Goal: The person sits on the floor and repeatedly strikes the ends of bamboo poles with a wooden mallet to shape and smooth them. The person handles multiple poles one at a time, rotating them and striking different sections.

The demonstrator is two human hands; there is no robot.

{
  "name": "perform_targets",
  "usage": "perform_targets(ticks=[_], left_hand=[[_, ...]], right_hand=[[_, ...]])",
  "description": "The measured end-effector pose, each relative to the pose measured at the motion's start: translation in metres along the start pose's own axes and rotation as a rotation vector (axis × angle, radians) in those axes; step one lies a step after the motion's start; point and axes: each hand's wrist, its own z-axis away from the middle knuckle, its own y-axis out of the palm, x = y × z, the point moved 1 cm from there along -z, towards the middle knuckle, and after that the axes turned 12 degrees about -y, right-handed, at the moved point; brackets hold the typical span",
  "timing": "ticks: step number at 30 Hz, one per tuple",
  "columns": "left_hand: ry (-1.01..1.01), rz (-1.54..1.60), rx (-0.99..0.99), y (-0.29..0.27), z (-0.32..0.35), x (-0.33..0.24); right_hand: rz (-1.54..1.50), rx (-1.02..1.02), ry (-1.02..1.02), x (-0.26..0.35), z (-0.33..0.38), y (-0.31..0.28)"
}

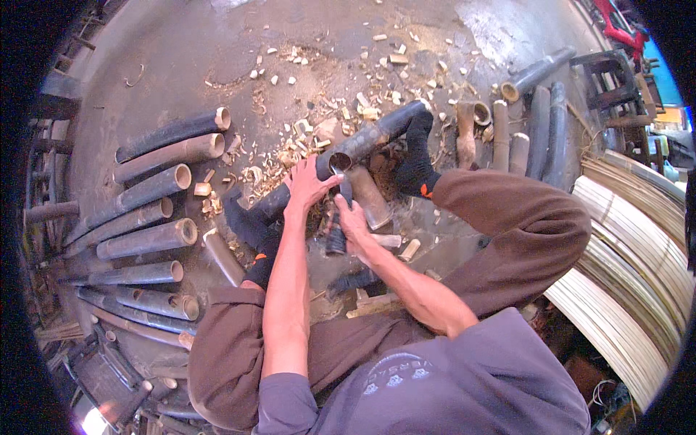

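Observation:
A dark bamboo pole (pixel 384 129) lies slantwise across the floor in front of me, between my feet, with a rounded opening cut in its upper side. Left of that opening, my left hand (pixel 310 186) grips the pole from above, fingers spread over the far side and thumb beside the tool. My right hand (pixel 353 220) is closed round a dark-handled carving tool (pixel 336 238). The tool's upper end meets the edge of the opening; its tip is hard to make out. Under the pole, a shorter bamboo piece (pixel 368 197) lies close to my right hand.
Pale shavings (pixel 301 138) and chips litter the floor beyond the pole. Several cut bamboo lengths (pixel 148 239) lie in a row at left. More poles (pixel 539 130) lie at far right, beside a dark wooden stool (pixel 610 76). Bundled pale strips (pixel 623 268) stretch along the right.

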Motion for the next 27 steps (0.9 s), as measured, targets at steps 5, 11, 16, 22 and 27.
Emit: perform_targets(ticks=[5,11,16,22,27], left_hand=[[-0.003,-0.006,0.007,-0.014,0.008,0.02],[-0.022,-0.143,-0.198,0.0,0.018,0.013],[-0.041,-0.164,-0.178,0.001,0.016,0.01],[-0.055,-0.171,-0.182,0.0,0.019,0.012],[-0.06,-0.159,-0.165,0.002,0.019,0.014]], right_hand=[[1.025,0.082,-0.726,0.134,0.019,-0.066],[1.882,0.428,-1.036,0.223,0.012,-0.063],[2.051,0.545,-1.073,0.228,-0.008,-0.047],[2.108,0.649,-1.029,0.224,-0.031,-0.037],[2.108,0.71,-0.913,0.225,-0.033,-0.022]])
